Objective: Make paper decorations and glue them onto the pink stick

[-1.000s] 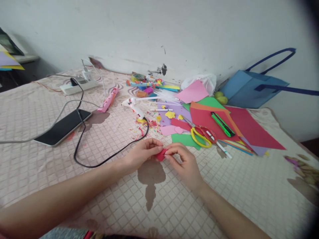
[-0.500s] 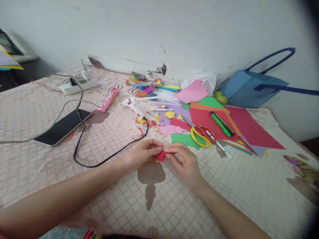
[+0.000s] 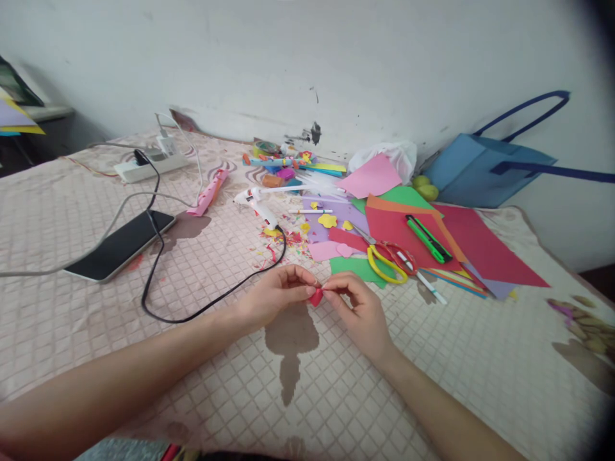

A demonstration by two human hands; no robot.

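A small piece of red paper (image 3: 316,297) is pinched between my two hands above the patterned tablecloth (image 3: 336,397). My left hand (image 3: 278,294) closes thumb and fingers on its left side. On its right edge, the fingertips of my right hand (image 3: 358,310) are pressed together. The fingers cover part of the paper, so its full shape is hidden. Just beyond the hands lie a green paper piece (image 3: 355,269) and scissors with yellow and red handles (image 3: 387,266). A white glue gun (image 3: 259,208) rests farther back, its black cord curving left of my left hand.
A tablet-like device (image 3: 122,246) and a power strip (image 3: 151,168) are at left with loose cables. Coloured sheets (image 3: 490,246) and a green cutter knife (image 3: 429,240) lie at right. A blue bag (image 3: 480,169) stands by the wall. Paper scraps (image 3: 288,243) are scattered near the glue gun.
Both hands have shifted slightly away from me. The red paper now looks smaller and more curled between the fingertips, with less of its flat face showing.
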